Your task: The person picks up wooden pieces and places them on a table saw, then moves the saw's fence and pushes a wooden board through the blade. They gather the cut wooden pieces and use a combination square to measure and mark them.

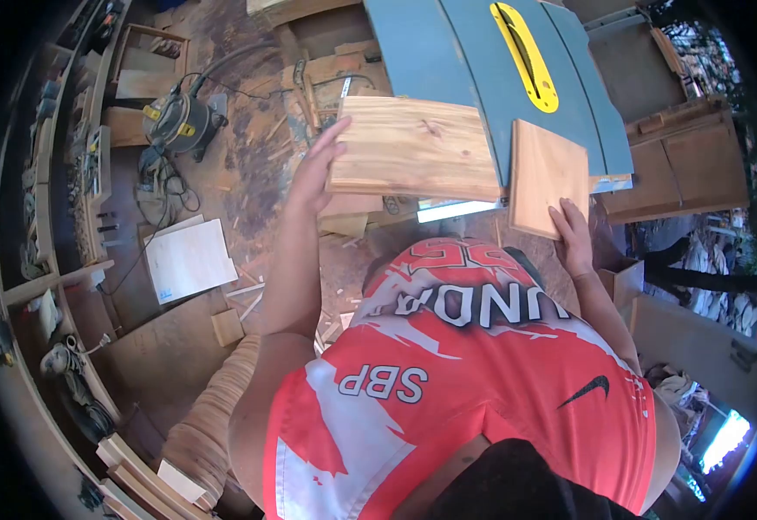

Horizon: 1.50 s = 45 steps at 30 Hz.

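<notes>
My left hand (pixel 316 172) grips the left edge of a wide, pale wooden board (pixel 413 149) and holds it over the near left corner of a blue table saw (pixel 474 61). My right hand (pixel 571 232) holds the lower edge of a smaller reddish wooden board (pixel 548 176), which rests partly on the saw top's near edge. The saw's yellow blade insert (pixel 526 56) lies further back on the top. My red shirt fills the lower middle of the view.
A shop vacuum (pixel 181 121) stands on the dirt floor at left among offcuts. A pale sheet (pixel 189 258) lies on the floor. Shelves with tools run along the left wall. Wooden cabinets (pixel 686 160) stand at the right.
</notes>
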Each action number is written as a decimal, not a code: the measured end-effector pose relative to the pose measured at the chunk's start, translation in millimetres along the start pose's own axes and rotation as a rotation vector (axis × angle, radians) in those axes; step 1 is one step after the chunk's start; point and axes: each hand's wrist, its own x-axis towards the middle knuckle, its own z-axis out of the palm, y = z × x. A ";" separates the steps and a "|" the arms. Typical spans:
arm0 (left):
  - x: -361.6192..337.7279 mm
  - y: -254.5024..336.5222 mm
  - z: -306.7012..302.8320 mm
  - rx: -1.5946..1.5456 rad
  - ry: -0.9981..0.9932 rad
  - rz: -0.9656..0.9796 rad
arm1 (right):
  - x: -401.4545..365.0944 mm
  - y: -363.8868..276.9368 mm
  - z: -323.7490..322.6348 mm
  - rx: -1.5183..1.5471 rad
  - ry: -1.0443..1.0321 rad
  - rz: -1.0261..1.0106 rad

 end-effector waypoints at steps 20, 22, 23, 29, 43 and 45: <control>-0.4 22.0 52.0 -0.318 0.264 0.063 | 97.5 -0.1 26.1 0.431 -0.191 -0.326; -3.3 15.7 58.1 -0.314 0.294 0.085 | 108.0 4.0 22.2 0.471 -0.216 -0.366; -5.0 13.2 60.2 -0.310 0.310 0.095 | 112.5 6.1 21.9 0.504 -0.242 -0.388; -8.8 -32.0 62.8 -0.144 0.349 0.250 | 123.0 20.2 31.5 0.565 -0.260 -0.463; 7.5 -109.3 52.8 0.208 0.351 0.292 | 121.1 24.7 37.8 0.612 -0.319 -0.450; 18.5 -104.8 53.3 0.034 0.483 0.197 | 125.7 26.7 43.1 0.603 -0.281 -0.437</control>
